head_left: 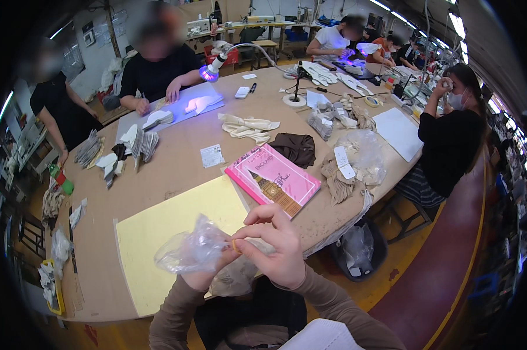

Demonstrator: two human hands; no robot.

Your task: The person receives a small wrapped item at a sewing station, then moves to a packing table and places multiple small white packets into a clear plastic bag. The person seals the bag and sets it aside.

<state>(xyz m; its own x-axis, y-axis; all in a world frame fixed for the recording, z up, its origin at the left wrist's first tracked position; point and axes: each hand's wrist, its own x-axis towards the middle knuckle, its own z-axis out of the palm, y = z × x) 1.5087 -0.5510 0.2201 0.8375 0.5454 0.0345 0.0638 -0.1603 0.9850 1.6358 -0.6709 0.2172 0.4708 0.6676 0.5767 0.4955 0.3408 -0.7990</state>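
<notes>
My left hand (208,273) is closed round the gathered neck of a clear plastic bag (187,252), whose loose top flares out to the left. The bag's lower part hangs below my hands and holds something beige. My right hand (278,248) pinches a yellow rubber band (236,246) at the bag's neck, thumb and index finger together. The bag and the right hand partly hide the left fingers. Under the hands lies a pale yellow sheet (158,233), and just beyond it a pink notebook (273,181).
Brown cloth (294,150), cream gloves (249,127) and stacked beige gloves (336,181) lie beyond the notebook on the brown table (182,169). A lit lamp (210,72) stands farther back. Co-workers sit and stand around. A dark bin (360,251) is below the right edge.
</notes>
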